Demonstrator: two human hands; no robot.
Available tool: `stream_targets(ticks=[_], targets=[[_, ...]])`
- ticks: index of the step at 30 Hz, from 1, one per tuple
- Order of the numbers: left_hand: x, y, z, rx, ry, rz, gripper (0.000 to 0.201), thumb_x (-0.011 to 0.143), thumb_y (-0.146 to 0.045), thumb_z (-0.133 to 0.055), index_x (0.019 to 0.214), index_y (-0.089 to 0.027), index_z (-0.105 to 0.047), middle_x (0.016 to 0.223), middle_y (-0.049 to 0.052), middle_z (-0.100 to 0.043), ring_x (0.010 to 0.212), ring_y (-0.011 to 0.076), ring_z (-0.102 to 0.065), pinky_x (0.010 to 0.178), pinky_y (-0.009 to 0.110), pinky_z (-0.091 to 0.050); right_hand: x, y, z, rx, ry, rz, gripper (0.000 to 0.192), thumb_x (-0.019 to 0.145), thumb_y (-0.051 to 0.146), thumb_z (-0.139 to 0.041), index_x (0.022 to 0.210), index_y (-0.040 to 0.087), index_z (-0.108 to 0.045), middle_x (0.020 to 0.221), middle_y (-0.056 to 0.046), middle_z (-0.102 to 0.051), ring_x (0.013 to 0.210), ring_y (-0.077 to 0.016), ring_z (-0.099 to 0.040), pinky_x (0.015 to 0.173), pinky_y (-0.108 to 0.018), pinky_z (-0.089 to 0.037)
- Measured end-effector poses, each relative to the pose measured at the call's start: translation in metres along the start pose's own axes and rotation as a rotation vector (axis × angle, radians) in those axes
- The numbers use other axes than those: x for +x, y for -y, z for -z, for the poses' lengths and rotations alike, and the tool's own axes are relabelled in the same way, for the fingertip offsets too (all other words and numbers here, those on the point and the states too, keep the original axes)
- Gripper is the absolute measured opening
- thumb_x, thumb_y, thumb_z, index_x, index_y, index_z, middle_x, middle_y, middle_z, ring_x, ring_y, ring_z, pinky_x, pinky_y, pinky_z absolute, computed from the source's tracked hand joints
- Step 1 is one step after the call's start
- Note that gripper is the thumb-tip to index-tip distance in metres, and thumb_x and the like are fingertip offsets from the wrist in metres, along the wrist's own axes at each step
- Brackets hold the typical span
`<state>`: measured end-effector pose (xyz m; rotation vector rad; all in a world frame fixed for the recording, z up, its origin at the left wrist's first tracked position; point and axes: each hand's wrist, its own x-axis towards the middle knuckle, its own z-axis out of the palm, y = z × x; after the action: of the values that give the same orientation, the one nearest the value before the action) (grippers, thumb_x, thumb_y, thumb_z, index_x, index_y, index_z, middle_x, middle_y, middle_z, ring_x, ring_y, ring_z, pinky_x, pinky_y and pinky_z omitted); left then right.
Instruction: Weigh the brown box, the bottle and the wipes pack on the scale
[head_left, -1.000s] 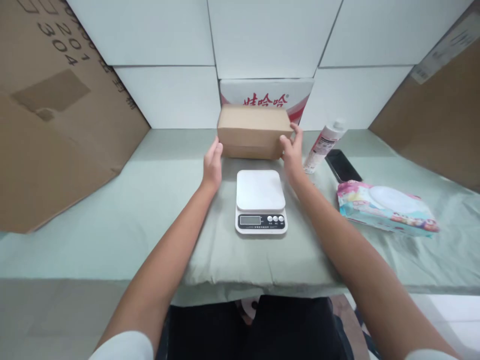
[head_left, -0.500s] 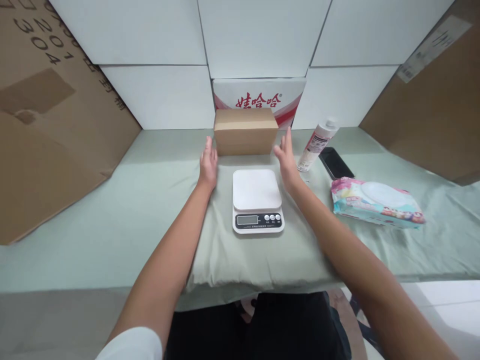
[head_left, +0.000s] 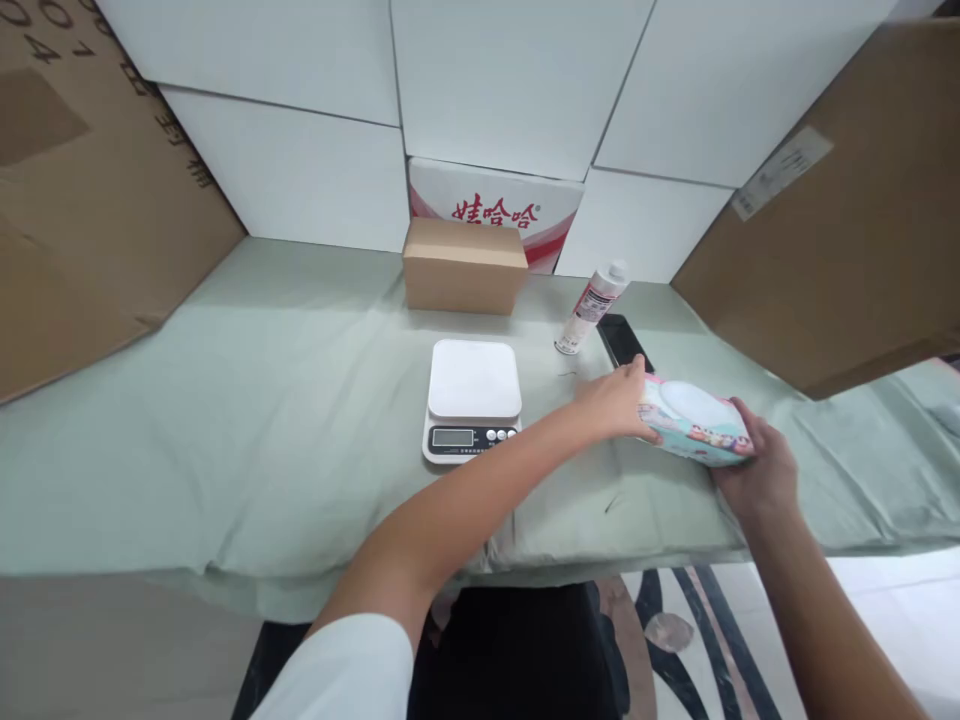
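Note:
Between my two hands is a pack of wet wipes [head_left: 694, 420], pink and light blue with a white lid on top. My left hand [head_left: 619, 400] grips its left end, thumb and fingers around the edge. At the right end, my right hand [head_left: 765, 465] is wrapped around the pack. Whether the pack's underside touches the cloth I cannot tell. Just behind my left hand lies a black phone [head_left: 624, 340], partly covered by the fingers. My left forearm crosses in front of a white kitchen scale [head_left: 474, 385] and hides its lower right corner.
A closed brown carton [head_left: 465, 270] stands at the back before a white box with red lettering [head_left: 491, 205]. A white tube-shaped bottle [head_left: 592, 308] stands right of it. Large cardboard panels flank the table on the left [head_left: 97, 220] and right [head_left: 832, 220]. Green cloth [head_left: 300, 420] covers the table.
Both hands have left the sides of the brown carton, moved right and taken hold of the wipes pack. The pack has shifted and turned slightly. The view has swung to the right.

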<state>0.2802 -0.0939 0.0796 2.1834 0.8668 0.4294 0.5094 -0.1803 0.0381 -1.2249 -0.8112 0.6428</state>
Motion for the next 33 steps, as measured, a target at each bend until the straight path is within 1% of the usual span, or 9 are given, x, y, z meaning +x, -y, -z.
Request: stream_targets(ticks=[3,6,8,11,14,18,25,29,33], targets=[[-0.002,0.004,0.007,0.020,-0.013,-0.070,0.111,0.075,-0.046,-0.093,0.162,-0.011,-0.035,0.158,0.021,-0.059,0.142,0.0366,-0.062,0.111,0.044,-0.056,-0.014,0.005,-0.020,0.037,-0.094,-0.141,0.038,0.081,0.044,-0.068,0.112,0.023,-0.075,0.121,-0.009,-0.072,0.126,-0.0348,-0.069,0.102,-0.059,-0.065],[-0.031,0.004,0.031,0.012,-0.101,-0.166,0.097,0.077,-0.045,-0.092,0.155,-0.010,-0.046,0.151,0.021,-0.065,0.137,0.0362,-0.065,0.110,0.044,-0.057,-0.035,0.026,-0.042,0.062,-0.138,-0.174,0.040,0.075,0.043,-0.072,0.111,0.026,-0.078,0.128,-0.011,-0.071,0.133,-0.0366,-0.065,0.113,-0.066,-0.058],[-0.060,0.009,0.057,-0.023,-0.214,-0.225,0.101,0.075,-0.048,-0.094,0.157,-0.013,-0.047,0.156,0.020,-0.062,0.142,0.0368,-0.063,0.115,0.045,-0.054,-0.051,0.043,-0.068,0.089,-0.058,-0.144,0.043,0.076,0.045,-0.074,0.115,0.028,-0.078,0.133,-0.010,-0.070,0.139,-0.0382,-0.061,0.119,-0.070,-0.052],[-0.114,0.035,0.101,-0.086,-0.388,-0.284,0.112,0.065,-0.060,-0.098,0.158,-0.019,-0.051,0.162,0.017,-0.058,0.149,0.0393,-0.058,0.124,0.046,-0.049,-0.075,0.056,-0.132,0.161,0.135,-0.062,0.049,0.079,0.048,-0.076,0.125,0.031,-0.074,0.143,-0.007,-0.067,0.146,-0.0368,-0.056,0.130,-0.068,-0.041],[-0.168,0.075,0.134,-0.134,-0.544,-0.181,0.121,0.052,-0.073,-0.099,0.153,-0.019,-0.059,0.157,0.017,-0.063,0.145,0.0430,-0.061,0.126,0.050,-0.049,-0.095,0.044,-0.205,0.175,0.250,0.114,0.053,0.081,0.048,-0.074,0.131,0.030,-0.069,0.150,-0.004,-0.063,0.146,-0.0347,-0.056,0.132,-0.063,-0.038],[-0.211,0.118,0.141,-0.216,-0.703,0.027,0.127,0.045,-0.073,-0.101,0.151,-0.015,-0.062,0.151,0.019,-0.067,0.141,0.0444,-0.064,0.123,0.053,-0.054,-0.108,0.013,-0.260,0.142,0.415,0.006,0.059,0.087,0.058,-0.071,0.138,0.029,-0.064,0.145,-0.007,-0.066,0.140,-0.0355,-0.061,0.120,-0.061,-0.051],[-0.209,0.132,0.118,-0.347,-0.747,0.069,0.129,0.044,-0.072,-0.101,0.154,-0.019,-0.060,0.153,0.016,-0.066,0.146,0.0435,-0.060,0.127,0.055,-0.051,-0.096,-0.003,-0.256,0.151,0.469,0.158,0.056,0.088,0.061,-0.074,0.136,0.033,-0.066,0.155,-0.003,-0.061,0.153,-0.0346,-0.050,0.131,-0.060,-0.040],[-0.208,0.137,0.120,-0.362,-0.737,0.045,0.132,0.045,-0.074,-0.100,0.158,-0.022,-0.057,0.161,0.017,-0.059,0.153,0.0444,-0.052,0.131,0.056,-0.046,-0.089,-0.005,-0.253,0.118,0.476,0.177,0.058,0.088,0.064,-0.071,0.138,0.034,-0.065,0.156,-0.004,-0.061,0.155,-0.0345,-0.048,0.131,-0.062,-0.038],[-0.216,0.150,0.125,-0.402,-0.704,-0.007,0.138,0.044,-0.077,-0.098,0.164,-0.027,-0.049,0.172,0.015,-0.045,0.163,0.0433,-0.037,0.136,0.054,-0.036,-0.081,-0.001,-0.241,0.155,0.379,0.152,0.063,0.084,0.066,-0.073,0.139,0.036,-0.064,0.161,-0.002,-0.057,0.156,-0.0342,-0.048,0.132,-0.063,-0.034]])
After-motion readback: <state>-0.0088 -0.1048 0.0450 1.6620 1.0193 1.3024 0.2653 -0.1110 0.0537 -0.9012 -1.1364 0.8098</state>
